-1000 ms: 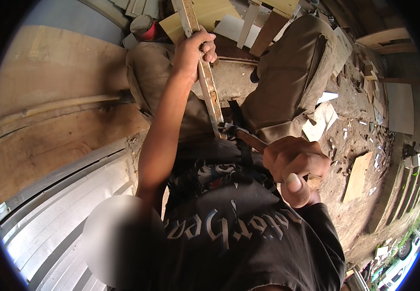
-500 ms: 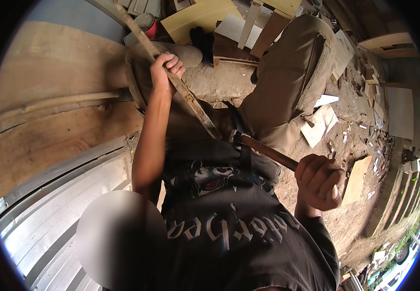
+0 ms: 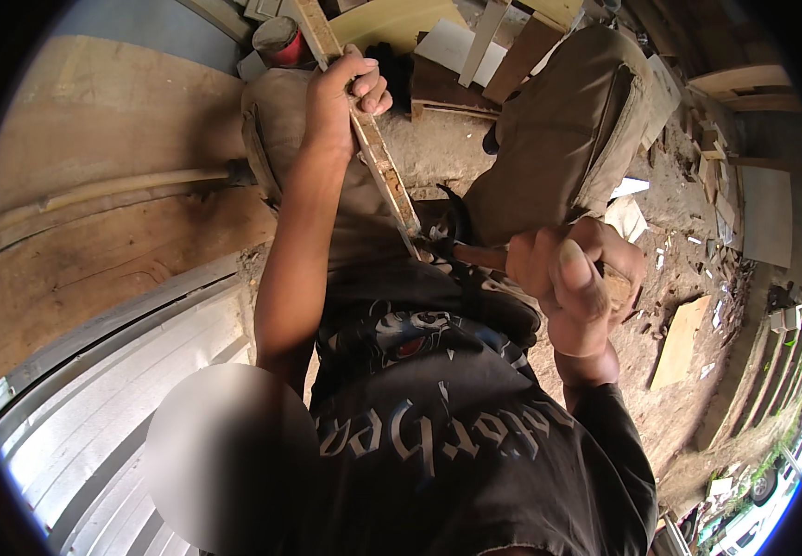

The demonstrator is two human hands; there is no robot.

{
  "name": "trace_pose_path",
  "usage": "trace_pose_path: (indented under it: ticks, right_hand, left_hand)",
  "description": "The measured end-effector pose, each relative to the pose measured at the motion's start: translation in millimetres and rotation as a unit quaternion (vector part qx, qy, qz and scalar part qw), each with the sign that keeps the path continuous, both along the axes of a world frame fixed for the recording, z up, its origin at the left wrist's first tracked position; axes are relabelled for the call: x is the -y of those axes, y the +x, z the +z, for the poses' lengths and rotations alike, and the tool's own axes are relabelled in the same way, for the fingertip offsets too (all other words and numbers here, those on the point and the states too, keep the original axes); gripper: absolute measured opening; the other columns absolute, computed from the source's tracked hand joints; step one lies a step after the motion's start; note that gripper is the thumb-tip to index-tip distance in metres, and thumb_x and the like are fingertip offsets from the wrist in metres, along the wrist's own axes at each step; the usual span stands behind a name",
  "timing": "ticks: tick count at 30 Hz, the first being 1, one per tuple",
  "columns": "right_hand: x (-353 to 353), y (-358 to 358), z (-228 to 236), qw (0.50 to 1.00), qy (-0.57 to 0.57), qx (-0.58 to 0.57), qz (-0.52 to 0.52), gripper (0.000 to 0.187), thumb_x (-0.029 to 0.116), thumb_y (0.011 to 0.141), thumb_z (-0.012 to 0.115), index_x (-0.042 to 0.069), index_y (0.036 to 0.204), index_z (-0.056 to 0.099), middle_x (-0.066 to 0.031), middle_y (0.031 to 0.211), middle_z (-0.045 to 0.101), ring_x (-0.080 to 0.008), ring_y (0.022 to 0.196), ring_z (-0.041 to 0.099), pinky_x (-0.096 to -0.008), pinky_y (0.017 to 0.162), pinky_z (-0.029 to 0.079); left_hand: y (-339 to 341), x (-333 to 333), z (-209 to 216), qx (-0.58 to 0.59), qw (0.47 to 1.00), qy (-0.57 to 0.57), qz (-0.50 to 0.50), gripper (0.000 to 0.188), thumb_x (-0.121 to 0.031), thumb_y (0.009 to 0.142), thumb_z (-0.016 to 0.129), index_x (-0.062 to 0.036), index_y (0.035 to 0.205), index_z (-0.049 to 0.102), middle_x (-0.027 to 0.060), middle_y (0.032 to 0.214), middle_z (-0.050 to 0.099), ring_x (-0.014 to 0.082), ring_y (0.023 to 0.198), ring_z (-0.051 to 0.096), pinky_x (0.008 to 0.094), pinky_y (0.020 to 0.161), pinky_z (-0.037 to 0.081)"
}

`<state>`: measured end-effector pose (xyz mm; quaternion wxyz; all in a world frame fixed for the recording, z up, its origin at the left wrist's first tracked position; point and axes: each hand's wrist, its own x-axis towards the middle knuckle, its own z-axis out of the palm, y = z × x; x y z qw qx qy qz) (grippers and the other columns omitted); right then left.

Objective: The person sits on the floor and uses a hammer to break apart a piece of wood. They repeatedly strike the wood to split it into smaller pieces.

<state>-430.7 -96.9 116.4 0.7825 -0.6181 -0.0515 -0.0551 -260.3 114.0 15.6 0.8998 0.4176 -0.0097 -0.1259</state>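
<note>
1. So the main piece here is a long, narrow strip of worn, pale brown wood, slanting down between the knees with its near end at the lap.
2. Left hand has its fingers curled snugly round the strip, up toward the far end.
3. Right hand is wrapped tight around a dark metal claw hammer with a brown wooden handle. The hammer's head is right at the strip's near end; contact looks likely, but I can't swear to it.
4. Progress-wise: strip's in one piece, face all rough and patchy. I'd call it mid-job, with that near end getting the attention. Can't tell how much is finished, or whether any nails remain; too small to see.
5. Writing: just big pale gothic-style lettering across the black T-shirt, upside down from up here. Can't make out any labels on the red tub or the tan plywood offcut on the dirt floor.
</note>
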Motion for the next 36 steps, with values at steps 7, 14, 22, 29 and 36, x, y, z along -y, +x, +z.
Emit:
trace_pose_path:
  ticks: [7, 14, 22, 29, 36]
  right_hand:
    - [-14.2, 7.3, 9.8, 0.999, 0.001, -0.030, 0.022, 0.025, 0.005, 0.083, 0.068, 0.001, 0.064, 0.053, -0.0044, 0.057, 0.055, -0.0083, 0.049, 0.049, -0.0234, 0.046, 0.035]
    - [-19.7, 21.6, 11.2, 0.997, 0.031, 0.009, 0.067, 0.023, 0.012, 0.089, 0.068, 0.001, 0.072, 0.056, -0.0005, 0.061, 0.056, -0.0028, 0.054, 0.048, -0.0192, 0.048, 0.034]
    - [-28.4, 37.5, 11.4, 0.988, 0.116, 0.032, 0.096, 0.021, 0.015, 0.092, 0.066, 0.001, 0.080, 0.055, 0.0009, 0.065, 0.056, -0.0019, 0.056, 0.047, -0.0193, 0.049, 0.037]
    - [-28.4, 42.4, 10.1, 0.992, 0.077, 0.028, 0.099, 0.022, 0.016, 0.094, 0.063, 0.001, 0.081, 0.054, 0.0021, 0.063, 0.052, -0.0013, 0.054, 0.045, -0.0185, 0.048, 0.034]
    - [-32.1, 40.3, 0.6, 0.994, 0.105, -0.004, -0.004, 0.024, 0.021, 0.095, 0.062, 0.001, 0.085, 0.054, 0.0021, 0.062, 0.050, -0.0016, 0.053, 0.041, -0.0190, 0.048, 0.032]
  left_hand:
    - [0.4, 17.9, 5.1, -0.003, 1.000, 0.027, 0.013, 0.024, -0.007, 0.079, 0.060, -0.0141, 0.066, 0.041, -0.0027, 0.053, 0.039, 0.0099, 0.042, 0.038, 0.0263, 0.045, 0.031]
    - [7.5, 21.4, -1.0, -0.011, 0.999, 0.031, 0.033, 0.015, -0.005, 0.077, 0.063, -0.0091, 0.073, 0.049, -0.0004, 0.054, 0.042, 0.0111, 0.042, 0.040, 0.0269, 0.044, 0.032]
    - [10.6, 19.2, 4.2, -0.006, 0.997, 0.067, 0.044, 0.027, -0.009, 0.080, 0.058, -0.0139, 0.062, 0.039, -0.0029, 0.054, 0.038, 0.0096, 0.042, 0.035, 0.0265, 0.046, 0.032]
    - [12.5, 17.9, 5.4, -0.003, 0.997, 0.067, 0.040, 0.026, -0.008, 0.081, 0.058, -0.0140, 0.063, 0.039, -0.0028, 0.054, 0.038, 0.0095, 0.042, 0.036, 0.0265, 0.046, 0.032]
    - [4.4, 30.0, 9.0, -0.020, 0.998, 0.057, 0.007, 0.022, -0.008, 0.081, 0.058, -0.0140, 0.068, 0.042, -0.0029, 0.054, 0.038, 0.0096, 0.042, 0.036, 0.0262, 0.045, 0.032]
